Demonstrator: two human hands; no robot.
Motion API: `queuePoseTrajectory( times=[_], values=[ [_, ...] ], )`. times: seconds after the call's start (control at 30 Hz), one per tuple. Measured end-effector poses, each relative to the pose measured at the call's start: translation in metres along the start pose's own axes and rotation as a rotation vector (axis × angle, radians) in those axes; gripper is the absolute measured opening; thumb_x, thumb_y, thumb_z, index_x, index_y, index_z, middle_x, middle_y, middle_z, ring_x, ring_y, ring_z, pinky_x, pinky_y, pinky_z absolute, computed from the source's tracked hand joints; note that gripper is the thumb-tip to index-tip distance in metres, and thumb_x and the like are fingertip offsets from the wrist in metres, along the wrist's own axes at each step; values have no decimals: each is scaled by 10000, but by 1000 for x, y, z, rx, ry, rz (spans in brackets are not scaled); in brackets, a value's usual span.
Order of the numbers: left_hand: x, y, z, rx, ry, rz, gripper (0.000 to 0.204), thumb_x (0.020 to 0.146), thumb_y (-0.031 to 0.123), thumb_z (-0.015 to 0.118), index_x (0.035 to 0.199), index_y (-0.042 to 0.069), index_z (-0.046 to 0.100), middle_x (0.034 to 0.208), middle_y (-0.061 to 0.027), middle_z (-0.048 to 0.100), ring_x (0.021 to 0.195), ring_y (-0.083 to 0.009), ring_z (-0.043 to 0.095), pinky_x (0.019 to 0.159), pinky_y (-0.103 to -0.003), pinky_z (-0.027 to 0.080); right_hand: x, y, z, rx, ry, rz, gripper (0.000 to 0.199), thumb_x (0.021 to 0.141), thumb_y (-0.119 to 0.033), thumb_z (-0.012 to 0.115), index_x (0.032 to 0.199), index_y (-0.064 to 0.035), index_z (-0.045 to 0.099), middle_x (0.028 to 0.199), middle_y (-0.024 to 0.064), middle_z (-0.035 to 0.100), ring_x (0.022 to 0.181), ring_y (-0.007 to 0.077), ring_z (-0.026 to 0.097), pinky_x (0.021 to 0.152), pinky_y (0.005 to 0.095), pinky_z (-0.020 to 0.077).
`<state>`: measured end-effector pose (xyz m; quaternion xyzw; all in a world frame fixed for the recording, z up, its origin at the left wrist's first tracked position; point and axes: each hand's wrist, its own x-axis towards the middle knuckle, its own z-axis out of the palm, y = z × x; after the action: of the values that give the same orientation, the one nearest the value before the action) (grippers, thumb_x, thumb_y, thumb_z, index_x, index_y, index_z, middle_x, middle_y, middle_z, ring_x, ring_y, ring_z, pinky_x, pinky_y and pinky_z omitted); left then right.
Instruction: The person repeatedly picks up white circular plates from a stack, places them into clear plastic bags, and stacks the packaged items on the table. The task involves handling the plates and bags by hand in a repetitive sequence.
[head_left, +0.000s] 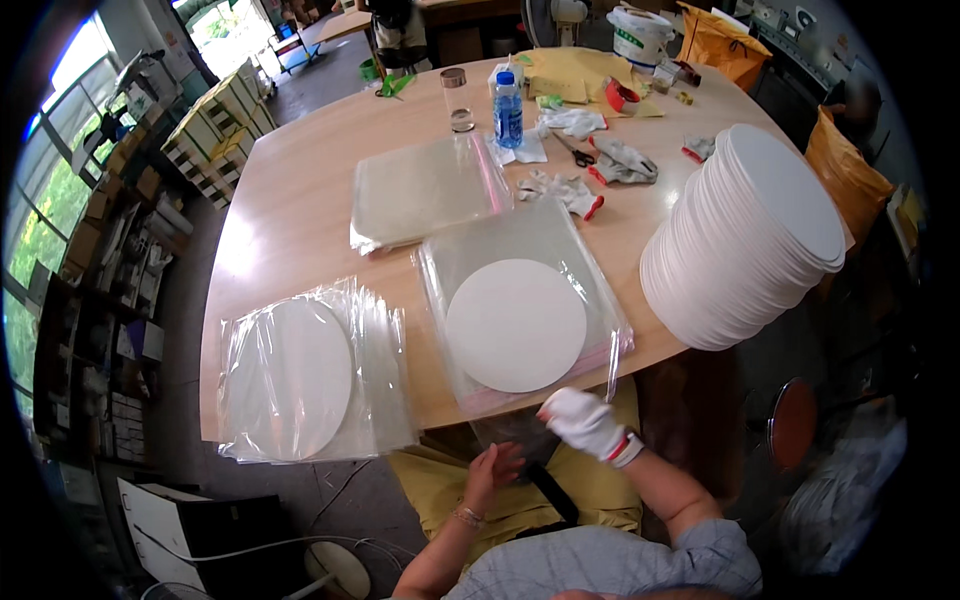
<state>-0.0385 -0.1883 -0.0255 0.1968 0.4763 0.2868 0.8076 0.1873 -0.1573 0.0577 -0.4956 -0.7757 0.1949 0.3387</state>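
At the table's [290, 215] front edge, the bare left hand [490, 472] is open with fingers extended and the gloved right hand [590, 424] is curled, its grip indeterminable, while the white disc [516, 326] lies within the outline of the clear bag stack [490, 245], left of the disc stack [740, 240] near the right edge.

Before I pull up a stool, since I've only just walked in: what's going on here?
A person has a gloved right hand and a bare left hand near the front edge of the table; whether either grips anything is unclear. Just beyond, a white disc lies over clear bags, though I can't tell if it's inside the top one. A leaning stack of discs stands at right; at left, a plastic-covered disc tops a pile.
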Motion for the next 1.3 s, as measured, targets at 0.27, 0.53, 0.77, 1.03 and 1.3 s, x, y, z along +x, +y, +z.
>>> queuePoseTrajectory(
  times=[0.27,0.53,0.77,1.03,1.3],
  values=[
    [3,-22,-7,-132,54,56,412,936,386,401,1096,41,561,1026,-53,610,924,-201,598,755,-342,496,-1,-39,86,-98,-240,72,119,683,-187,581,706,-71,574,826,100,525,784,292,552,620,408,486],
    [-1,2,-16,-87,163,77,392,901,333,345,989,29,576,1026,-92,624,992,-244,591,815,-398,457,-37,24,-31,-368,119,38,64,725,-133,544,678,-89,540,645,101,498,582,264,545,437,393,420],
    [2,19,-29,34,86,78,436,929,299,306,1006,-22,591,1066,-141,627,926,-257,631,724,-327,486,-335,153,-141,-607,-344,1375,496,721,-166,606,1174,-29,456,1186,189,486,1075,323,476,919,388,395],
    [-21,33,-19,45,113,124,426,931,299,324,1020,-33,577,1050,-147,630,897,-263,636,661,-313,497,-81,62,17,-405,428,226,764,578,-202,772,1219,-71,377,1185,190,442,1078,362,452,971,489,329],
    [-22,29,-34,54,91,143,396,936,328,329,1028,42,587,1044,-116,631,875,-256,630,678,-321,504,-64,84,-10,-488,590,-49,157,645,-69,734,712,-124,603,943,-47,620,961,231,551,933,492,380]
  ],
)
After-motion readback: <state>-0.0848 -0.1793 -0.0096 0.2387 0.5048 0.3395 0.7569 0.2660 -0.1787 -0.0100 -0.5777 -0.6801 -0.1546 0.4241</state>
